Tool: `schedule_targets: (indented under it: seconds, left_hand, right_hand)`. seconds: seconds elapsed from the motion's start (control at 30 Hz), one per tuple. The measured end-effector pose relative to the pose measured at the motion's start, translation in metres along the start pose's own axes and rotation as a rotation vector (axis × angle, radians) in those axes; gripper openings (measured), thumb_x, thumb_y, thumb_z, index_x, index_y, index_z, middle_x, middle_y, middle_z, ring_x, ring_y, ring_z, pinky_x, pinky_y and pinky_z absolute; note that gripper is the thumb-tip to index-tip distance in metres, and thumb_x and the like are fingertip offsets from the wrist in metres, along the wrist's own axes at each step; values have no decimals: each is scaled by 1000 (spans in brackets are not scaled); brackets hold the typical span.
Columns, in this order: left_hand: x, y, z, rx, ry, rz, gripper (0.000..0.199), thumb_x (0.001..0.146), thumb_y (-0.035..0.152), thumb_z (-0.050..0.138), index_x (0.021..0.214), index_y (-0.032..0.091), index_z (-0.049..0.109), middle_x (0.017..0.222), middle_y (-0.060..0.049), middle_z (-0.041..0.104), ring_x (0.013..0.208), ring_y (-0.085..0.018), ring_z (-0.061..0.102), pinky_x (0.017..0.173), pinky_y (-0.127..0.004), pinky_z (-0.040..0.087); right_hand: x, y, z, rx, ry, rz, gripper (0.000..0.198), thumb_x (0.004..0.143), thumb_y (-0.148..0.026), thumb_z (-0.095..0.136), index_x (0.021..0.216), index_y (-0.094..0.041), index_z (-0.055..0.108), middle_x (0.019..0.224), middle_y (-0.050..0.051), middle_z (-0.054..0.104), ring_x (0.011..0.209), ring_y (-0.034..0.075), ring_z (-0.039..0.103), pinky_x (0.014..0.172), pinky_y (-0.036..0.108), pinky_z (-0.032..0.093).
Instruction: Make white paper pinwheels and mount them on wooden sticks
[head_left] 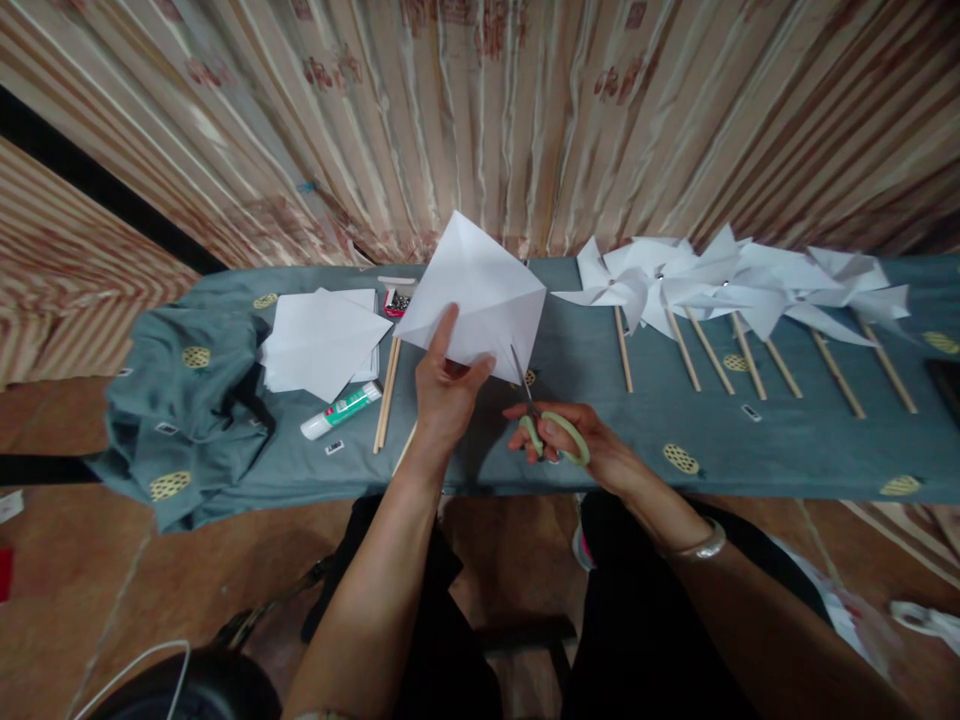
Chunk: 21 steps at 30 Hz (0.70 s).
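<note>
A creased white square of paper [480, 275] is held up over the table by my left hand [446, 390], with index finger and thumb on its face and the other fingers hidden behind. My right hand [574, 440] grips scissors [566, 437] with pale green handles. Their blades meet the paper's lower right part near its corner; whether they have cut into it I cannot tell. Left of the paper lie a stack of white paper sheets [319, 345], a green and white glue stick [341, 410], thin wooden sticks [386, 395] and a small red box of metal pins [397, 298].
Several white paper pinwheels [720, 280] on wooden sticks lie in a row at the right of the table. A grey-green cloth [615, 455] with yellow pineapples covers the table and bunches at the left end. A striped curtain [480, 120] hangs right behind it.
</note>
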<state>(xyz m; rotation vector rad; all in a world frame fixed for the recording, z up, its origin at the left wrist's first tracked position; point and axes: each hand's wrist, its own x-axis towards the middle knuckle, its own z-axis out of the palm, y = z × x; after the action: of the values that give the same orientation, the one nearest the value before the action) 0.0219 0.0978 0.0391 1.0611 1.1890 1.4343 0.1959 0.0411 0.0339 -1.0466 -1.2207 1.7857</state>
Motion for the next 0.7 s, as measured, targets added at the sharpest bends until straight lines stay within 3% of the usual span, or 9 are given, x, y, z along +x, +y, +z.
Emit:
schedule_targets:
  seconds: [0.2,0.33,0.53,0.7]
  left_hand:
    - [0,-1,0,17,0,-15,75,65,21,80,136,24,55,106,-3,71,88,-19,67,72,-28,56]
    - [0,1,0,2,7,6,74,65,20,80,135,23,57,109,-3,70,85,-17,65,68,-25,53]
    - [-2,5,-1,18,-17,-39,77,66,23,80,138,23,54,87,0,70,62,-11,57,51,-19,44]
    - [-3,7,0,5,-19,-19,76,65,22,81,136,23,55,104,-3,72,68,-10,59,58,-20,48]
  right_hand:
    - [1,-1,0,18,1,8,52,76,-60,71,107,-17,74,79,6,73,59,10,58,49,22,36]
    - [1,-3,1,6,15,5,52,75,-60,71,105,-17,74,78,6,73,57,10,57,48,22,36]
    - [1,-4,1,1,22,7,52,75,-59,73,105,-17,74,81,7,74,59,11,59,49,21,39]
    - [1,-3,0,4,25,15,51,75,-58,73,106,-18,74,82,6,74,61,10,59,52,20,42]
